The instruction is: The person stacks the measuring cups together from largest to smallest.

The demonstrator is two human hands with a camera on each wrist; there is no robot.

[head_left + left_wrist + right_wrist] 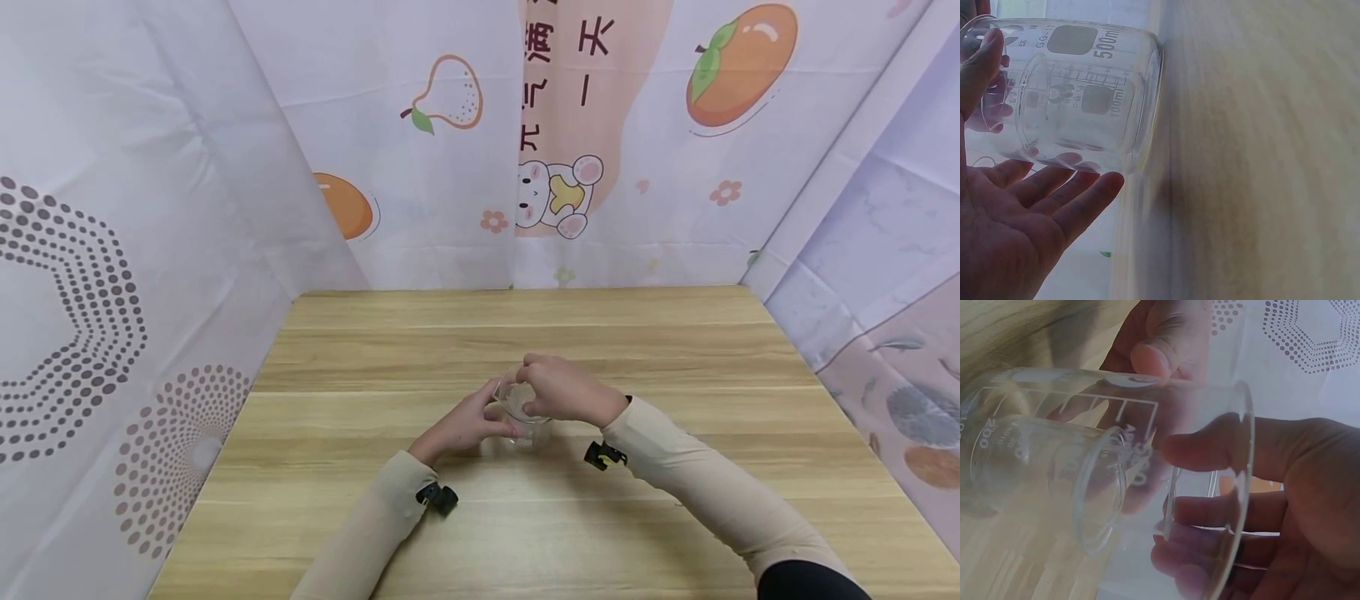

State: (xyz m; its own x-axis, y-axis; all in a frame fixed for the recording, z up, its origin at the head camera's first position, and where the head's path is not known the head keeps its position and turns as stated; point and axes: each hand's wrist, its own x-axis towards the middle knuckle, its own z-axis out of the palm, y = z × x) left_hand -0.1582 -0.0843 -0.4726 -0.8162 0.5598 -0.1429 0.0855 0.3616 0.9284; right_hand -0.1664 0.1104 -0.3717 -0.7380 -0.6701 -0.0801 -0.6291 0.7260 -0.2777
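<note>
A clear glass 500 ml beaker (1072, 40) stands on the table, tilt not clear. My left hand (465, 425) grips its side, thumb on one face and fingers on the other. Inside it sits a smaller 100 ml beaker (1099, 99), with its rim below the large one's. At the mouth, my right hand (562, 392) has its thumb and fingers inside the rim. Between them is a small clear glass vessel (1194, 483), seemingly a small beaker, which they pinch. Glass and reflections partly hide where its lower end lies.
The wooden table (337, 467) carries the beakers near its middle. A printed white cloth (435, 192) hangs behind the back edge, with more cloth (187, 275) at the left and right sides. Black wrist cameras (437, 498) sit on both beige sleeves.
</note>
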